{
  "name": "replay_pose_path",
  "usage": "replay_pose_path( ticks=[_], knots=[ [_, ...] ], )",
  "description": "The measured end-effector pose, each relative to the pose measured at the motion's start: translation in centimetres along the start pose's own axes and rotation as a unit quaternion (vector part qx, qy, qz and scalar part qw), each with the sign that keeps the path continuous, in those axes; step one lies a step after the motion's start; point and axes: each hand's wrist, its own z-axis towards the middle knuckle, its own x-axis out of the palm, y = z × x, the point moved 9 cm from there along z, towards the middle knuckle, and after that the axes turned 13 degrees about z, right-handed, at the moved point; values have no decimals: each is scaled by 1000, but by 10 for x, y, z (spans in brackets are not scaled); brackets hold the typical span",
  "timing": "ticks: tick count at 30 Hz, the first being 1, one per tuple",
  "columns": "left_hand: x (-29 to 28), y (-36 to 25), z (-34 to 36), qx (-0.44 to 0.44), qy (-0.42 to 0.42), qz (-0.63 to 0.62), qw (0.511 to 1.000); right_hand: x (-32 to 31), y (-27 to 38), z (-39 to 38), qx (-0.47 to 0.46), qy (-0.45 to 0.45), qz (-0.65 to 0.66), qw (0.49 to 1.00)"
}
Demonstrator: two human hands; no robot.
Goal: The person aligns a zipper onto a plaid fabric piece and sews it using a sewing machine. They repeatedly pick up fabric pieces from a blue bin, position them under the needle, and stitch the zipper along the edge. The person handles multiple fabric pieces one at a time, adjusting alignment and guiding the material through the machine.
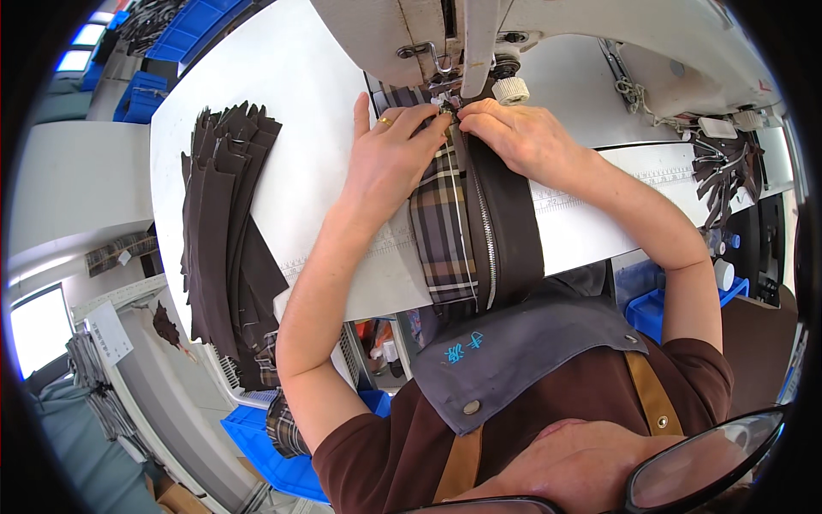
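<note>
Under the head of a white sewing machine (402,26) lie a plaid fabric piece (443,227) and a dark brown fabric piece (511,224). A metal zipper (489,231) runs lengthwise between them and hangs toward my lap. My left hand (396,146) presses on the plaid side, its thumb and fingertips pinching the edge close to the presser foot. From the other side, my right hand (522,137) has its fingers closed on the dark fabric beside the needle area. Both sets of fingertips nearly meet at the foot, and the exact stitching point is hidden.
A stack of dark brown fabric strips (224,231) lies on the white table (317,51) at left. A bundle of zippers (723,167) rests at the far right. Below the table are a blue bin (282,463) at left and a blue tray (644,315) at right.
</note>
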Motion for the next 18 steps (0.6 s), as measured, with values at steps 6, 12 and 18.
replay_pose_path(
  ticks=[6, 12, 18],
  knots=[
    [5, 5, -5, -2, 28, 21, 999, 2, 9, 4, -41, -23, -21, 999],
    [3, 9, -4, -16, 28, -24, 999, 4, 9, 4, -43, -25, -23, 999],
    [3, 8, -2, -15, 12, -76, 997, 0, 6, 1, -38, -22, -21, 999]
  ],
)
